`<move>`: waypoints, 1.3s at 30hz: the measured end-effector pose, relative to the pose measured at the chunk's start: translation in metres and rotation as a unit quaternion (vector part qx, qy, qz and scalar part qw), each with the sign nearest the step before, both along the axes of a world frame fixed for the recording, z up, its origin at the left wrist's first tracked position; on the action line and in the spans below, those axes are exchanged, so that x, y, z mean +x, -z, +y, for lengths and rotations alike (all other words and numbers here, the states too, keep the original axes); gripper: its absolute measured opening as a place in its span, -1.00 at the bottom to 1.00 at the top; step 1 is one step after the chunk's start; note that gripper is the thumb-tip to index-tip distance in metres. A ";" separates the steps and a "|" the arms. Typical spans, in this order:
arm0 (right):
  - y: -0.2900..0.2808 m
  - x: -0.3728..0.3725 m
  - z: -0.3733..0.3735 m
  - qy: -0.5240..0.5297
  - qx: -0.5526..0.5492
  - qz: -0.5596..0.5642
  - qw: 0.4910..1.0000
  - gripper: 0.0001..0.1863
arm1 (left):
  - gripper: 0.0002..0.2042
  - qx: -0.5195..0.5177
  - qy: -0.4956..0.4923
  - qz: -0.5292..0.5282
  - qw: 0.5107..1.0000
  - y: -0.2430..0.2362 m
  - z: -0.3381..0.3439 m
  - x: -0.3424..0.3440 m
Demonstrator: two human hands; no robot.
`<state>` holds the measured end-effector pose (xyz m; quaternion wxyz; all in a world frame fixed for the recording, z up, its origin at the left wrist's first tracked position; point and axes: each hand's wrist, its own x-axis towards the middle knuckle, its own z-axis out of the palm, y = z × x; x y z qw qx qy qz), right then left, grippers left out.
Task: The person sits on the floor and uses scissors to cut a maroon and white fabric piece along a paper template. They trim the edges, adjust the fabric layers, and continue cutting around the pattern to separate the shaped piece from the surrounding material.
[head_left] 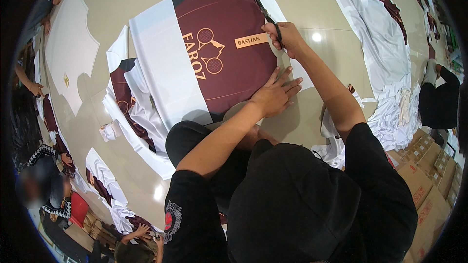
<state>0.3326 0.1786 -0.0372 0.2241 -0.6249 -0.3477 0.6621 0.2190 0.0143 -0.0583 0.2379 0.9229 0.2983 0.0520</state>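
Observation:
A maroon printed fabric panel (229, 14) with white margins lies spread on the floor in front of me. It carries orange racket drawings, lettering and a small tan label shape. My right hand (285, 38) grips black-handled scissors (278, 33), whose blades lie along the panel's far right edge, where maroon meets white. My left hand (275, 95) rests flat, fingers spread, at the panel's near right edge. A white strip of fabric (269, 0) extends beyond the blades.
Folded maroon and white fabric (127, 102) lies left of the panel, beside a small white bundle (111, 131). A pale cut piece (68, 44) is farther left. Long white cloth (385, 53) heaps at right, near cardboard boxes (421, 180). Other people's hands (35, 88) handle fabric at left.

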 end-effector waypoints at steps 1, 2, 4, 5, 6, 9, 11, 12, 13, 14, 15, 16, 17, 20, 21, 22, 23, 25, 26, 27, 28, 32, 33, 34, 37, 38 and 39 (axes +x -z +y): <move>0.001 0.001 0.000 -0.001 0.000 -0.001 1.000 -0.73 | -0.43 -0.002 0.000 0.001 1.000 0.000 0.000 0.000; 0.002 0.001 0.001 -0.003 -0.001 -0.002 1.000 -0.73 | -0.43 -0.004 0.000 0.002 1.000 0.000 0.000 0.001; 0.002 0.001 0.001 -0.004 0.003 -0.010 1.000 -0.73 | -0.43 -0.007 -0.001 0.003 1.000 -0.001 0.000 0.001; 0.002 0.002 0.001 -0.004 0.005 -0.014 1.000 -0.74 | -0.43 -0.008 -0.002 0.001 1.000 -0.002 0.000 0.001; 0.002 0.001 0.001 -0.001 0.007 -0.010 1.000 -0.71 | -0.43 -0.008 -0.003 0.001 1.000 -0.001 -0.001 0.001; 0.001 0.000 0.002 0.006 0.011 -0.004 1.000 -0.65 | -0.43 -0.002 0.002 -0.002 1.000 0.001 -0.002 0.002; 0.000 0.000 0.002 0.005 0.010 -0.008 1.000 -0.65 | -0.43 0.000 0.001 -0.003 1.000 0.001 -0.003 0.002; -0.001 0.000 0.002 0.004 0.013 -0.006 1.000 -0.65 | -0.43 0.002 0.000 -0.003 1.000 0.001 -0.003 0.002; -0.001 0.000 0.001 0.004 0.015 -0.004 1.000 -0.65 | -0.43 0.002 0.000 -0.003 1.000 0.000 -0.004 0.002; -0.002 0.000 0.001 0.003 0.017 -0.001 1.000 -0.65 | -0.43 0.001 0.001 -0.004 1.000 0.000 -0.004 0.002; -0.002 0.000 0.001 0.004 0.016 -0.002 1.000 -0.65 | -0.43 0.001 0.002 -0.004 1.000 0.000 -0.004 0.002; -0.001 0.000 0.000 0.004 0.015 -0.002 1.000 -0.65 | -0.42 0.004 0.002 -0.005 1.000 0.000 -0.004 0.002; -0.001 0.000 0.000 0.005 0.014 -0.002 1.000 -0.66 | -0.42 0.006 0.003 -0.005 1.000 0.000 -0.004 0.002; 0.005 0.002 -0.001 0.008 0.008 0.036 0.999 -0.71 | -0.41 0.012 0.004 -0.004 1.000 0.000 -0.004 0.003; 0.006 0.001 -0.001 0.006 0.008 0.032 0.999 -0.71 | -0.41 0.013 0.004 -0.002 1.000 0.001 -0.005 0.003; 0.008 0.001 -0.001 0.004 0.007 0.028 1.000 -0.71 | -0.41 0.015 0.003 -0.003 1.000 0.001 -0.005 0.004; 0.009 0.000 -0.001 0.003 0.007 0.025 1.000 -0.71 | -0.41 0.017 0.003 -0.004 1.000 0.002 -0.005 0.004; 0.007 -0.003 -0.001 0.015 0.022 0.025 0.999 -0.67 | -0.40 0.017 0.002 -0.001 1.000 0.001 -0.005 0.004; 0.006 -0.004 -0.001 0.021 0.030 0.026 0.999 -0.65 | -0.40 0.016 0.003 0.003 1.000 0.000 -0.005 0.004; 0.005 -0.004 -0.001 0.021 0.030 0.021 0.999 -0.65 | -0.40 0.015 0.004 0.006 1.000 0.000 -0.005 0.004; 0.005 -0.004 -0.001 0.021 0.030 0.016 0.999 -0.65 | -0.39 0.013 0.005 0.006 1.000 0.000 -0.005 0.004; 0.009 -0.003 0.000 0.027 0.022 0.019 0.999 -0.66 | -0.39 0.004 0.010 0.008 1.000 0.000 -0.004 0.005; 0.009 -0.004 -0.001 0.027 0.024 0.021 0.999 -0.66 | -0.39 0.000 0.010 0.009 1.000 0.000 -0.004 0.005; 0.009 -0.005 -0.001 0.027 0.027 0.022 0.999 -0.66 | -0.39 0.002 0.011 0.012 1.000 -0.001 -0.004 0.005; 0.009 -0.005 -0.002 0.027 0.027 0.021 0.999 -0.67 | -0.40 0.007 0.014 0.019 1.000 -0.003 -0.004 0.005; 0.008 -0.004 -0.001 0.027 0.027 0.020 0.999 -0.67 | -0.40 0.008 0.015 0.020 1.000 -0.004 -0.003 0.005; 0.008 -0.005 -0.001 0.027 0.025 0.021 0.999 -0.67 | -0.39 0.008 0.015 0.024 1.000 -0.004 -0.004 0.005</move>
